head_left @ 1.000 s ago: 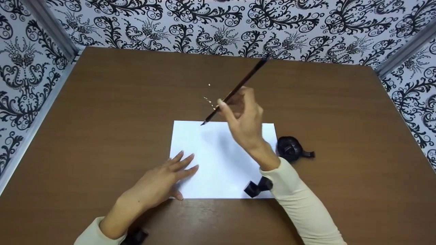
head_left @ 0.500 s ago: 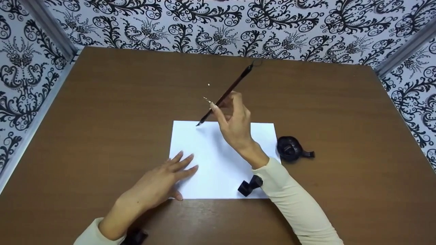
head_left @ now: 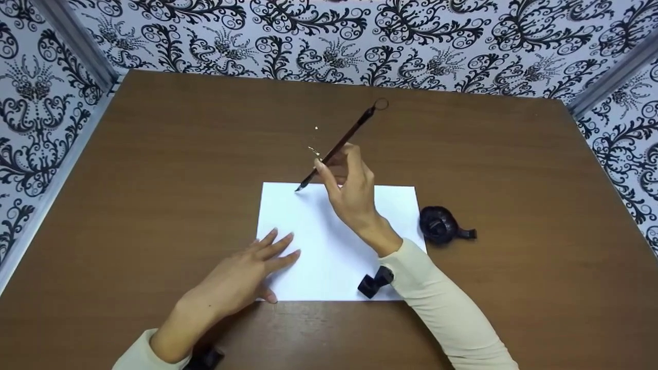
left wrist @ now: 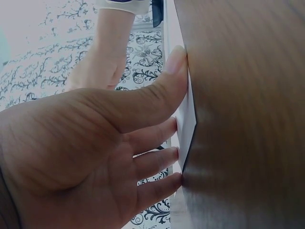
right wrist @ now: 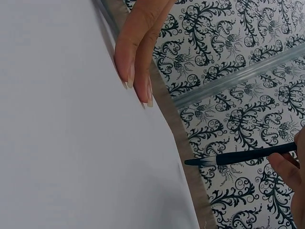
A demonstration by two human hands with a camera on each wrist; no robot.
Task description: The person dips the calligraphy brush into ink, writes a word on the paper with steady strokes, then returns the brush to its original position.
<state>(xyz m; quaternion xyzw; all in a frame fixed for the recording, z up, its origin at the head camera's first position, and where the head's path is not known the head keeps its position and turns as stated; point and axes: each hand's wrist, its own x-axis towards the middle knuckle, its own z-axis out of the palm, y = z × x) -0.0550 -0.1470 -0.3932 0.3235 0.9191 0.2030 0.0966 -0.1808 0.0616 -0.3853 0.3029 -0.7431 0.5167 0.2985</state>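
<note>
1. Steady the sheet first. The left hand (head_left: 231, 280) lies over the left side of the white paper (head_left: 329, 262), fingers spread and thumb by the near corner; light, even pressure there should stop the paper sliding on the tabletop (head_left: 524, 205).

2. Mind the grip. The right hand (head_left: 354, 198) pinches the brush (head_left: 354, 128) between thumb and fingers, low on the shaft, which slants with its looped end up and away to the right. A firm but relaxed pinch probably gives the best control.

3. Judge the height before pressing. The brush tip (right wrist: 194, 162) is over the upper left part of the paper, close to its far edge. In the right wrist view it seems to stand clear of the surface, though contact is hard to rule out. Lower it gently, so the bristles bend rather than splay.

4. Leave a margin. Starting this near the far edge, a stroke drawn inward looks safer than one pushed outward.

5. Watch the sleeve. The right cuff (head_left: 398, 252) and the dark block (head_left: 369, 286) beside it hang over the lower right of the paper, so lifting the forearm would help avoid smears.

6. Mind the black pot (head_left: 438, 225) just beside the paper's right edge; a wide elbow swing could knock it.
</note>
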